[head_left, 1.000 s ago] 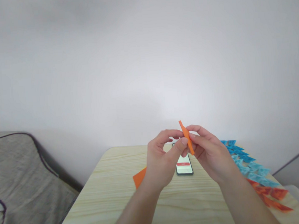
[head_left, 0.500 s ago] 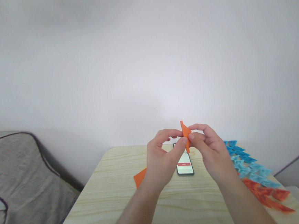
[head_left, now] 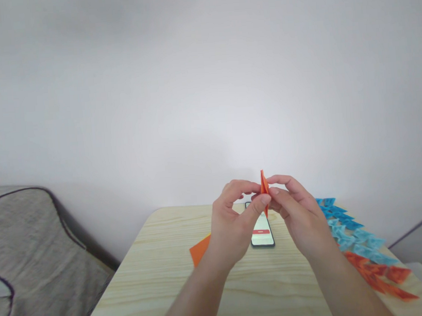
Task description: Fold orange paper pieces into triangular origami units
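Note:
A small piece of folded orange paper (head_left: 264,183) is held up above the table, seen nearly edge-on. My left hand (head_left: 234,219) pinches it from the left between thumb and forefinger. From the right, the fingertips of my right hand (head_left: 299,214) grip the same paper. Below and behind it lies a phone (head_left: 263,239) with a lit screen, partly covered by my hands. Beside my left wrist, an orange paper sheet (head_left: 199,250) rests on the table, its right part hidden by my forearm.
Folded paper pieces sit in rows along the right edge of the wooden table (head_left: 149,260): dark blue (head_left: 341,216), light blue (head_left: 363,238) and orange-red (head_left: 384,276). A white wall (head_left: 205,90) rises behind. Grey fabric (head_left: 36,254) is at the left.
The folded orange paper has turned in my fingers, from showing a broad side to showing its narrow edge. Both hands have shifted slightly, the left one to the right.

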Motion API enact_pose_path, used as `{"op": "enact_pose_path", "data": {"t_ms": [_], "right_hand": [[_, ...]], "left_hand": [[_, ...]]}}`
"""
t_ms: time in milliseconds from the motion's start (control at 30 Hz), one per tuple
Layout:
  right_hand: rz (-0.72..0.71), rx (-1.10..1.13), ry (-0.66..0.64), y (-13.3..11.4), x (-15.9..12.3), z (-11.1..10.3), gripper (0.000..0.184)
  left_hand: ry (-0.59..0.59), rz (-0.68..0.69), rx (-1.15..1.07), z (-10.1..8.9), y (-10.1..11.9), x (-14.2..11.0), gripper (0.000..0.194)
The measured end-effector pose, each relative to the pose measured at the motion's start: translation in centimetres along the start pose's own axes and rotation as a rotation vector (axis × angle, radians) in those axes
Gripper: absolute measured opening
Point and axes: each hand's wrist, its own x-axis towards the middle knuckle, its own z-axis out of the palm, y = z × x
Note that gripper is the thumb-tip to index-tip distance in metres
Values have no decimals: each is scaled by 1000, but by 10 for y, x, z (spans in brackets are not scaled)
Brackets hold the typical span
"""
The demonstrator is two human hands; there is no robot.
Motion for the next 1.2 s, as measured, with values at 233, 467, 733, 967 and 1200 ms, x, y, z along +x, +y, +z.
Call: {"op": "enact_pose_path", "data": {"t_ms": [233,467,733,967,1200], "right_hand": [[-19,20,-36,-4,-2,3,16],[-12,-111,-15,-6,-4,-2,14],[-23,-241,-62,-11,-8,1,17],[-73,-278,-80,-14,-6,-4,16],[-46,-263,-1,-20,-4,-3,15]], "left_hand": [[28,17,-4,2,-5,-1,18],[13,45,105,-3,-3,2,4],[22,77,118,-9,-3,6,17],[19,97,145,-11,3,5,17],[-135,101,191,-11,-2,0,21]]}}
